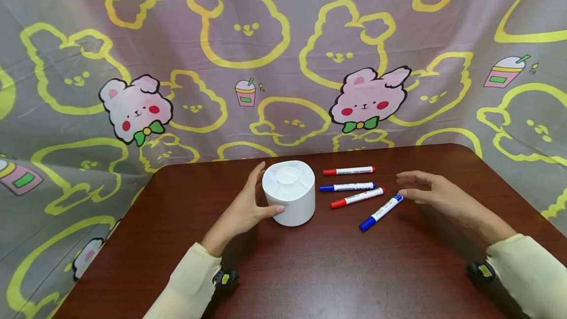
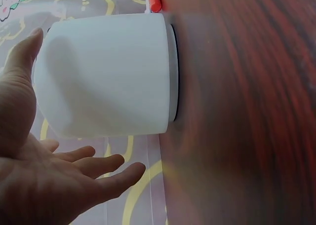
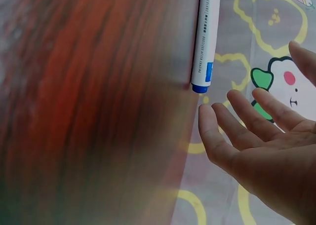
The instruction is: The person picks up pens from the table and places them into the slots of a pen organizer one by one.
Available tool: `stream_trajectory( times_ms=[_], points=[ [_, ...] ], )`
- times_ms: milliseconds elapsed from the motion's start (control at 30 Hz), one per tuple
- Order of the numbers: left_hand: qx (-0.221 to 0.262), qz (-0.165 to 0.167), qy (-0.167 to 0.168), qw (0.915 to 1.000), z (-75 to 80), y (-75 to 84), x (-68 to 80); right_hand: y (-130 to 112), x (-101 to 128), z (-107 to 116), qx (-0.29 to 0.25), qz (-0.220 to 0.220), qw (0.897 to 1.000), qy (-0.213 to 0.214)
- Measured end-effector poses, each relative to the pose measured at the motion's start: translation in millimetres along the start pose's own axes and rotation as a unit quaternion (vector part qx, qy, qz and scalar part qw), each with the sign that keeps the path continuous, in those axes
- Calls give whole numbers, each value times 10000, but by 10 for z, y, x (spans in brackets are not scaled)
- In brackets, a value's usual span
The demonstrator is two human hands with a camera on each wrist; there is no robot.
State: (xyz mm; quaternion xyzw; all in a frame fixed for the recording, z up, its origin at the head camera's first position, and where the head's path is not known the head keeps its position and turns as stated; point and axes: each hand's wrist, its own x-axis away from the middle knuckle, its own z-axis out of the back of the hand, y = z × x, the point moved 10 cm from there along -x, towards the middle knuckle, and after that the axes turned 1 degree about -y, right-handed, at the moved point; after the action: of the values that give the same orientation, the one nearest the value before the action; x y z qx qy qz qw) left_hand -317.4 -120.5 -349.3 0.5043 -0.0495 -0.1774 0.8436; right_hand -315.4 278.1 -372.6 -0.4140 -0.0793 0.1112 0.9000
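Note:
A white round desk organizer (image 1: pixel 294 210) with a divided top stands upright on the table. My left hand (image 1: pixel 239 215) spreads around its left side, thumb in front and fingers behind. In the left wrist view the thumb lies along the organizer (image 2: pixel 108 82) and the other fingers extend loosely beside it. To the right, my right hand (image 1: pixel 443 196) hovers with loosely bent fingers, holding nothing. Its fingertips are close to the end of a blue marker (image 1: pixel 382 212). That marker (image 3: pixel 205 42) also shows in the right wrist view, just beyond the fingers.
Between organizer and right hand lie a red marker (image 1: pixel 350 171) at the back, another blue marker (image 1: pixel 347 187) and a second red marker (image 1: pixel 358 198). All rest on a dark brown wooden table (image 1: pixel 310 270). A patterned curtain (image 1: pixel 283 63) hangs behind the table's far edge.

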Motion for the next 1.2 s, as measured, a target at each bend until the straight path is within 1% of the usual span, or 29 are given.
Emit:
stream_trajectory(
  times_ms=[100,233,500,733,833,1000,1200],
  points=[
    [-35,-61,21,10000,-13,10,-21,5,-14,-7,-7,-5,10000,-10],
    [-162,-5,90,9998,-13,-10,-43,8,-40,-27,-8,63,10000,-54],
    [30,-55,61,10000,-75,13,-74,11,-14,-46,-74,51,9999,-107],
    [131,-35,86,9999,-106,24,-96,3,-71,-86,-47,118,9998,-183],
    [202,-69,119,9997,-109,20,-106,12,-94,-100,-31,57,9998,-208],
    [95,-100,213,9997,-110,7,-129,13,-112,-128,-33,11,9996,-293],
    [-2,-74,310,9995,-115,5,-148,13,-128,-162,-28,90,9992,-395]
  ],
)
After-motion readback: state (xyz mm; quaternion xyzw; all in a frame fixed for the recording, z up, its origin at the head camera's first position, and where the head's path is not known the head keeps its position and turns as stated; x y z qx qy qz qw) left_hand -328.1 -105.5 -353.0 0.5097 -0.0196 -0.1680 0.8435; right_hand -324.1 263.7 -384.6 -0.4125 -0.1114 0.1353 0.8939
